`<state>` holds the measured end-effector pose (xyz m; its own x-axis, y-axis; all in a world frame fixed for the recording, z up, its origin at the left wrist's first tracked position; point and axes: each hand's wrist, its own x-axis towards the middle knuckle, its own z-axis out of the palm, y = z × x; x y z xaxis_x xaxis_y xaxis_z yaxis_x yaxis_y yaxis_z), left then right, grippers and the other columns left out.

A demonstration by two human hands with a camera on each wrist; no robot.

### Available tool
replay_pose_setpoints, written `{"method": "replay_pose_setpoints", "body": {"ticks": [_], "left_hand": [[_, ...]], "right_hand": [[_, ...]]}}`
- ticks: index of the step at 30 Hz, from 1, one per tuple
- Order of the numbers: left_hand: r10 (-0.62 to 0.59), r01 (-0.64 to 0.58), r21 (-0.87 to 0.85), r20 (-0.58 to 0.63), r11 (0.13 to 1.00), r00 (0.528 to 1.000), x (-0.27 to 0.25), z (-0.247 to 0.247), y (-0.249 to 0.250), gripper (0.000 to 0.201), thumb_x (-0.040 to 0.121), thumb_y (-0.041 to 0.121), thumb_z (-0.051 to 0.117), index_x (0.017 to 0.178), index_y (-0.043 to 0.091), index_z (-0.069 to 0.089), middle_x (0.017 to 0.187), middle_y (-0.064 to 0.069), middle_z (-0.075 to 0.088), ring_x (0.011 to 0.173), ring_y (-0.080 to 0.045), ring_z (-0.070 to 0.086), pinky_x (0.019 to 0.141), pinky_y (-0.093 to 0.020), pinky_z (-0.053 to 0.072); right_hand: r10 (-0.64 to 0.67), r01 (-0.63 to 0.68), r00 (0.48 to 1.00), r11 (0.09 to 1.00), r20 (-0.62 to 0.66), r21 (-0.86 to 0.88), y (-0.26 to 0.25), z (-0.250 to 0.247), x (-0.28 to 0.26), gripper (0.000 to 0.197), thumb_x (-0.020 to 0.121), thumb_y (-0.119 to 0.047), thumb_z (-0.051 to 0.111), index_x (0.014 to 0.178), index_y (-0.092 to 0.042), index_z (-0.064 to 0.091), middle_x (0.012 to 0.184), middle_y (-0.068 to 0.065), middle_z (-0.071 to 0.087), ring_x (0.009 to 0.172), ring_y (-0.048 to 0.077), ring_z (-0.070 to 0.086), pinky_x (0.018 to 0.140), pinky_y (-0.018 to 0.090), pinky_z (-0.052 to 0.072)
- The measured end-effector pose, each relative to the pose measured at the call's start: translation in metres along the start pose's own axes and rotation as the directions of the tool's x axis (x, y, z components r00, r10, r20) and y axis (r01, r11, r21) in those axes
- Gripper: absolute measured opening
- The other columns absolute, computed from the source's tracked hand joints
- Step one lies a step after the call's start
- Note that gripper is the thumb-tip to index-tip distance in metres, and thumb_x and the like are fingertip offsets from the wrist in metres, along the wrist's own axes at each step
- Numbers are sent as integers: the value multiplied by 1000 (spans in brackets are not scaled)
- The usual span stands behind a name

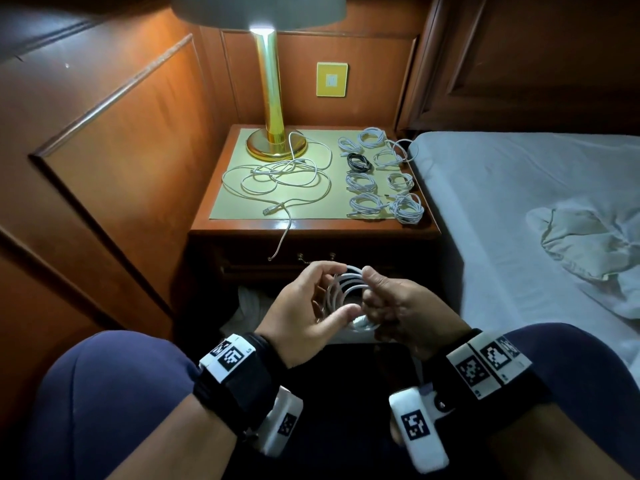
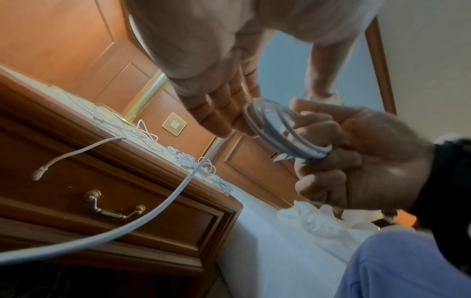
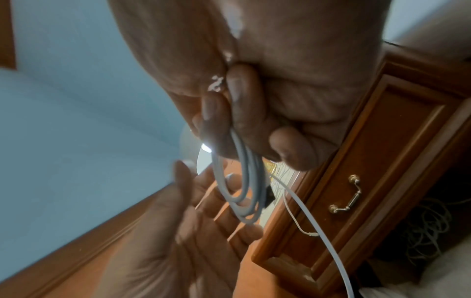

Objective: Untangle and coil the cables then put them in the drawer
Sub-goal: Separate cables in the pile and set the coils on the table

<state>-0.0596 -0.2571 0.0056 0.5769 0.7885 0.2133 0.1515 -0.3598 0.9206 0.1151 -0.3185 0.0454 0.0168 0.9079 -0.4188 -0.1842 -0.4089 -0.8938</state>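
Observation:
My right hand (image 1: 370, 289) grips a small coil of white cable (image 1: 349, 280) in front of my knees, its fingers curled round the loops (image 3: 239, 181). My left hand (image 1: 337, 289) is open beside the coil (image 2: 275, 129), with its straight fingers (image 2: 221, 115) touching the loops. The cable's loose tail (image 2: 163, 203) trails down and away. On the nightstand (image 1: 311, 226), a white tangle (image 1: 277, 174) lies at the left and several coiled cables (image 1: 377, 181), one of them black (image 1: 358, 161), lie at the right. The drawer (image 2: 153, 201) below is closed, with a brass handle (image 2: 114, 207).
A brass lamp (image 1: 272, 98) stands at the back of the nightstand. One cable end (image 1: 282, 237) hangs over its front edge. The bed (image 1: 519, 202) with a crumpled white cloth (image 1: 588, 244) adjoins on the right. Wood panelling runs along the left. More cable (image 3: 428, 227) lies under the drawer.

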Motion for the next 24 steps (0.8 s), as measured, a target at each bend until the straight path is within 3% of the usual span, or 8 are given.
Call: {"method": "replay_pose_setpoints", "body": {"ticks": [2,5,8,10,13,18,21,24], "left_hand": [[1,0,85,-6,996,1000,2,5,-7,42,87,11,67,126,20,51,92,1,62,79,-9,61,74,-22,48],[-8,13,177,-27,984,1000,3,9,-12,60,89,-2,55,142,16,32,99,-2,52,84,-9,54,80,-16,43],[24,-26,269,13,963,1000,4,6,-15,64,87,3,46,148,11,31,127,-2,43,114,-3,48,100,-7,34],[6,-28,253,86,967,996,5,4,-16,56,85,12,40,141,12,44,131,0,54,121,-6,53,106,-18,39],[20,-34,221,68,975,997,5,4,-13,43,96,18,38,138,12,48,114,2,67,106,-10,64,96,-26,48],[-9,16,97,-73,995,997,7,8,-6,33,98,3,53,129,12,48,91,4,71,87,-8,68,82,-24,54],[-63,60,-20,-170,998,983,9,7,-4,24,92,0,63,112,12,57,89,4,75,85,-6,71,77,-20,55],[-129,108,-123,-174,986,976,9,6,-2,14,91,2,67,100,13,65,91,2,77,89,-10,73,81,-25,57]], "right_hand": [[5,-4,1000,999,10,-39,4,5,2,46,100,-48,43,64,-20,42,54,-4,29,41,7,20,52,31,10],[19,-18,999,999,26,-47,6,10,6,45,102,-49,39,68,-19,44,53,-5,33,40,6,20,45,26,13],[46,-44,998,998,34,-49,6,10,9,49,102,-54,37,68,-19,47,55,-2,36,41,9,23,39,20,19],[38,-37,999,998,28,-54,7,8,10,50,102,-55,36,68,-19,49,57,-2,38,43,11,25,40,22,22],[7,-10,999,998,-33,-70,9,6,11,47,103,-50,38,72,-19,54,57,-3,41,44,12,26,44,27,20],[-34,32,995,999,-93,-22,7,1,17,42,105,-43,38,77,-16,54,53,-5,40,40,8,27,41,22,21],[-74,74,993,997,-91,-5,9,2,19,41,106,-41,37,77,-16,52,54,-5,37,40,7,27,39,20,23],[-122,117,987,992,-105,-50,12,3,22,41,106,-40,36,76,-16,50,56,-4,35,41,7,26,39,20,24]]}}
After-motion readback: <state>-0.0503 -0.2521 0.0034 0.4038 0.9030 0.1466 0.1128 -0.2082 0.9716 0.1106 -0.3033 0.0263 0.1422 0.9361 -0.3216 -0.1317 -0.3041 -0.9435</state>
